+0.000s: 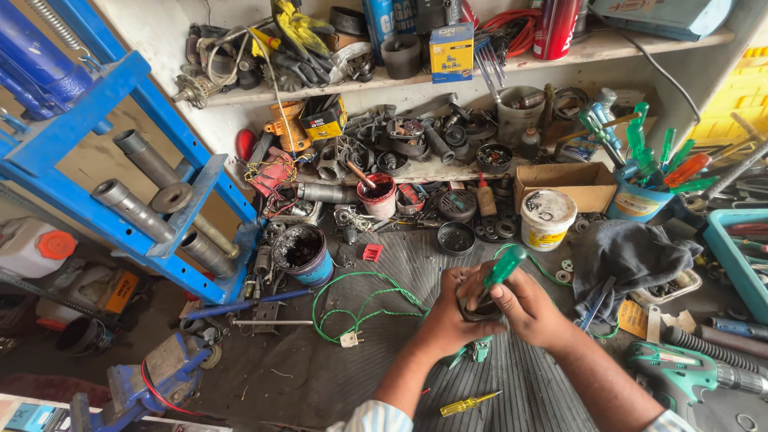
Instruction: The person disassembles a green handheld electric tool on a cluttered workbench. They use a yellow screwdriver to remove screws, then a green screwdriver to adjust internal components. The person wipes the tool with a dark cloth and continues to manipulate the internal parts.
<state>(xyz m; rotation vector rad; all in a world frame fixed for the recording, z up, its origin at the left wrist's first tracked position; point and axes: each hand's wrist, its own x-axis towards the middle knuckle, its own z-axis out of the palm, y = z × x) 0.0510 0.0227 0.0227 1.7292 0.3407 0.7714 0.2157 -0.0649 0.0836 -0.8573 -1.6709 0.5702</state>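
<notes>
My left hand (446, 318) grips a small dark ring-shaped part (472, 308) over the ribbed black mat (512, 376). My right hand (530, 308) is closed on a green-handled screwdriver (502, 268), its tip pointing down into the part. The two hands touch each other around the part. A small green object (480, 350) shows just below the hands, mostly hidden. A yellow-handled screwdriver (468, 403) lies on the mat near my left forearm.
Green wire with a white plug (364, 302) lies left of the hands. A grease tin (302, 253), white tub (547, 218), grey rag (632, 254), cardboard box (564, 182), screwdriver-filled bucket (640, 196), green power drill (688, 372), blue press frame (104, 160) and vise (152, 380) surround.
</notes>
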